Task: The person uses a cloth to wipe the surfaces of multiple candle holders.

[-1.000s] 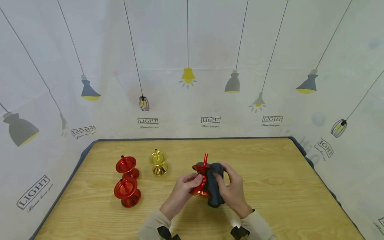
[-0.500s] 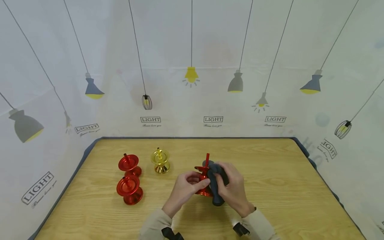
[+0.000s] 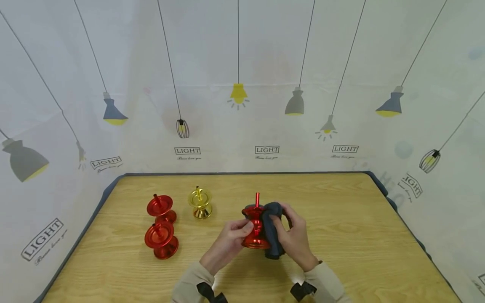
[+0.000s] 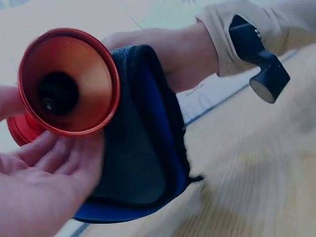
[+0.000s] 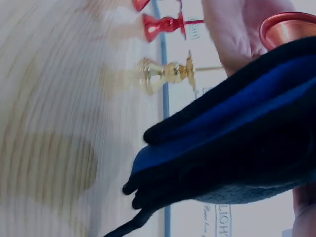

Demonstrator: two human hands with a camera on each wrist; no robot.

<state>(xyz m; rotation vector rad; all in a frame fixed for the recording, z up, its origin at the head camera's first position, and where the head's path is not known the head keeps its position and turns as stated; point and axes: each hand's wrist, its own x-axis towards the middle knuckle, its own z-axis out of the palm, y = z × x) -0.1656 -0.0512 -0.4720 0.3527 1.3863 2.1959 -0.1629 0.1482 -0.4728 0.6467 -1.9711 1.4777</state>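
Observation:
A shiny red candle holder [image 3: 256,229] is held up over the table by my left hand [image 3: 226,242], the thumb across its stem. Its hollow base [image 4: 69,81] faces the camera in the left wrist view. My right hand [image 3: 297,240] grips a folded dark blue cloth [image 3: 273,231], which lies against the right side of the holder. In the right wrist view the cloth [image 5: 232,143] hides most of the right hand. The left hand's fingertips behind the holder are hidden in the head view.
Two more red candle holders [image 3: 161,240] stand on the wooden table [image 3: 341,219] at the left. A gold candle holder [image 3: 200,203] stands to their right, farther back. A white curtain [image 3: 212,50] printed with lamps hangs behind the table.
The red candle holder turned slightly in the left hand, and its whole base now shows. The cloth shifted up across its side, then back to the right. The standing holders stayed put.

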